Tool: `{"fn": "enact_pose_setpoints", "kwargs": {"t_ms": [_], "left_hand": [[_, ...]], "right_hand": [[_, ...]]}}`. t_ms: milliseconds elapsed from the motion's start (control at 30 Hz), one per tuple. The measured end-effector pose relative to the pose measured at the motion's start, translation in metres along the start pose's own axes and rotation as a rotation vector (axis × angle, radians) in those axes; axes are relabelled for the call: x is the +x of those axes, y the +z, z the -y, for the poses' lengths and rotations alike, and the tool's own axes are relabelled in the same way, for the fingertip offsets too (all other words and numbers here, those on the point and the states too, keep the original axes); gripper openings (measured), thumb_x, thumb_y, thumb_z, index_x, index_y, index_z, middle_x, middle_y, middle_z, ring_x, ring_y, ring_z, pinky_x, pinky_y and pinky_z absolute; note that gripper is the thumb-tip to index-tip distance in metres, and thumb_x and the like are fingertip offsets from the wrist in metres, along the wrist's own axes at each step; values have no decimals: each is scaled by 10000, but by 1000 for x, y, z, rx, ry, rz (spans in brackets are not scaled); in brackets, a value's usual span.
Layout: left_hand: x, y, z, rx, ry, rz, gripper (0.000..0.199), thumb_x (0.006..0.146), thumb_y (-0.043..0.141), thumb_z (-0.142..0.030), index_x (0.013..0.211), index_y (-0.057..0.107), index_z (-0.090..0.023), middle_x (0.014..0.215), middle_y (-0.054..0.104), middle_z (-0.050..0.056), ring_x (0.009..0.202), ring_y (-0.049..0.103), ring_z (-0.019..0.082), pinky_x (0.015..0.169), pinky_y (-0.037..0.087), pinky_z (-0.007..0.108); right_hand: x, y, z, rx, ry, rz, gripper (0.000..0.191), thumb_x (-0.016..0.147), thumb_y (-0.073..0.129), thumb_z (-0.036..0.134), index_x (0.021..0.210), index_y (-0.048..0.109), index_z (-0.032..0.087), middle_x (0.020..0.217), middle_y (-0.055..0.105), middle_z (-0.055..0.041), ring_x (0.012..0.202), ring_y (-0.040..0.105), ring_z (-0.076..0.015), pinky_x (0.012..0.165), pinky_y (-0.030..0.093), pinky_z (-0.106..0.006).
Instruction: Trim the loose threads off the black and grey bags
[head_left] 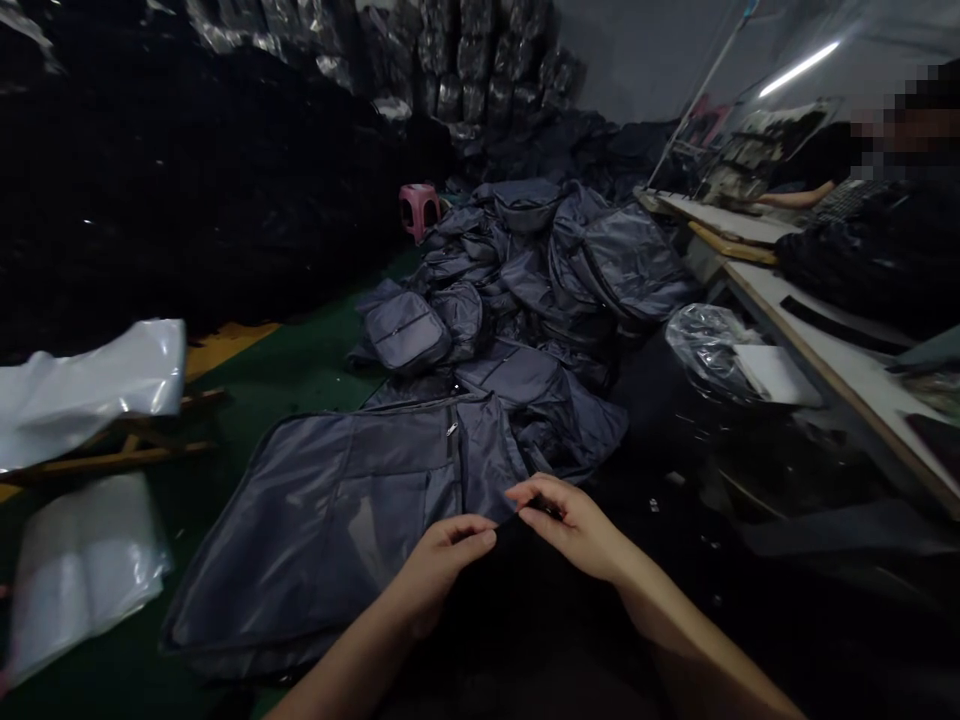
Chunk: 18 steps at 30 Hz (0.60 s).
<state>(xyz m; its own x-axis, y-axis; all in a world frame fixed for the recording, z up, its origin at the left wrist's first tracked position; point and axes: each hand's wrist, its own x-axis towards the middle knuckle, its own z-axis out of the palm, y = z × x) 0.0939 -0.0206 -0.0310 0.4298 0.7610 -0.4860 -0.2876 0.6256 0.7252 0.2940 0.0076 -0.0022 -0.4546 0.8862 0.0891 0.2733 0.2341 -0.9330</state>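
A dark blue-grey backpack (315, 520) lies spread open in front of me, its lining panel and a zipper pull (451, 430) facing up. My left hand (446, 560) is at the bag's near right edge, thumb and forefinger pinched on a thin dark strip of its edge. Just to the right, my right hand (574, 525) is closed, fingertips close to the same strip. Something small and dark shows within the right fingers, too dim to name. Black material below both hands hides the rest of the strip.
A heap of similar bags (540, 270) fills the floor ahead. On the left are clear plastic sheets (90, 570) and a wooden stand (127, 450). A pink stool (418, 210) stands behind. On the right runs a worktable (825, 340), where another person (862, 210) sits.
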Motion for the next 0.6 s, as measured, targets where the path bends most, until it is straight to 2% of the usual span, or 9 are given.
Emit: {"fn": "enact_pose_setpoints", "kwargs": {"t_ms": [100, 167, 233, 333, 467, 600], "left_hand": [[-3, 1, 1, -107, -5, 3, 221, 733, 680, -305, 863, 608, -142, 724, 621, 10, 641, 565, 110, 654, 422, 238], [-4, 1, 0, -111, 44, -9, 236, 736, 677, -292, 906, 577, -162, 738, 600, -5, 642, 552, 101, 645, 413, 230], [-5, -1, -2, -37, 121, -33, 238, 745, 666, -285, 930, 553, -186, 731, 561, -32, 627, 519, 82, 619, 392, 209], [-6, -4, -6, 213, 255, -63, 180, 767, 641, -286, 900, 562, -194, 747, 537, -39, 661, 498, 82, 633, 389, 201], [-6, -8, -9, 601, 485, -126, 189, 814, 569, -254, 996, 610, -224, 925, 586, 18, 823, 549, 135, 739, 433, 249], [-6, -10, -9, 889, 720, -179, 274, 846, 516, -239, 1095, 629, -260, 980, 604, 52, 875, 570, 157, 772, 459, 271]], "right_hand": [[3, 4, -5, 164, 91, -5, 171, 851, 578, 260, 1009, 602, 199, 919, 595, -34, 842, 563, -168, 763, 437, -280], [5, 8, -8, 285, 165, -39, 168, 824, 617, 284, 967, 591, 199, 855, 574, -9, 678, 529, -120, 606, 419, -225], [6, 13, -9, 400, 230, -64, 175, 802, 645, 308, 922, 575, 201, 743, 513, 32, 500, 400, -67, 443, 306, -182], [9, 18, -9, 517, 283, -87, 199, 775, 670, 327, 862, 546, 198, 644, 421, 68, 431, 271, -45, 381, 186, -171], [14, 24, -6, 579, 326, -122, 237, 740, 695, 338, 819, 526, 191, 610, 401, 79, 408, 236, -37, 364, 154, -171], [18, 27, -4, 625, 366, -128, 273, 706, 715, 351, 794, 513, 191, 554, 364, 98, 380, 195, -31, 351, 128, -171]]}}
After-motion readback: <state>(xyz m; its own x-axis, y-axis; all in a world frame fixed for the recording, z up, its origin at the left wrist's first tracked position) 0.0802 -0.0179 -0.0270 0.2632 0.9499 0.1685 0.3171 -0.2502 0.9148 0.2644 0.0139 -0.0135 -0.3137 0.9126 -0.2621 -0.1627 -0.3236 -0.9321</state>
